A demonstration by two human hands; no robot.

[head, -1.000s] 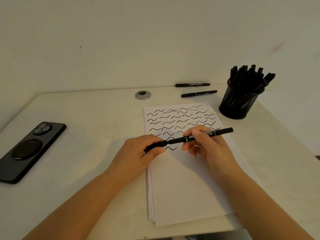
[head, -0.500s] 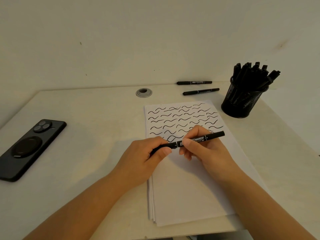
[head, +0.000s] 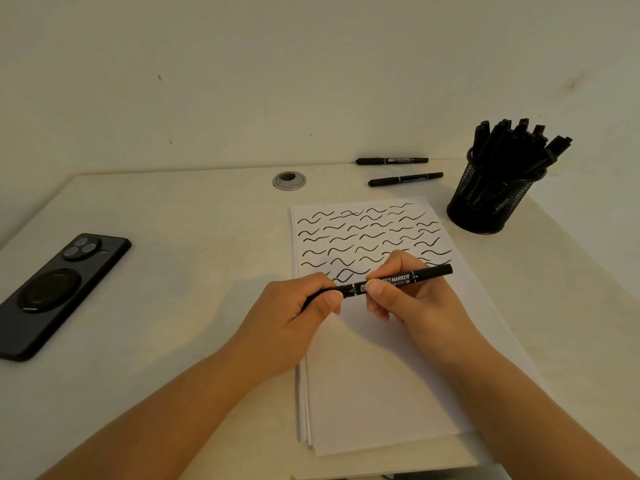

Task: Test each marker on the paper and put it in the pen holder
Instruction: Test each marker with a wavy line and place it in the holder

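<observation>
Marker (head: 398, 281) tilted lower, both hands gripping (capped).

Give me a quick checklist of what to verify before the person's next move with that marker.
1. Marker held in both hands, left hand at the cap end, right hand on the barrel: ok.
2. Cap on or off: cannot tell, left fingers cover it.
3. Blank room on the paper below the squiggles: ok.
4. Holder upright, with room for one more: cannot tell, it looks crowded.
5. Two markers lying on the desk, waiting: ok.
</observation>
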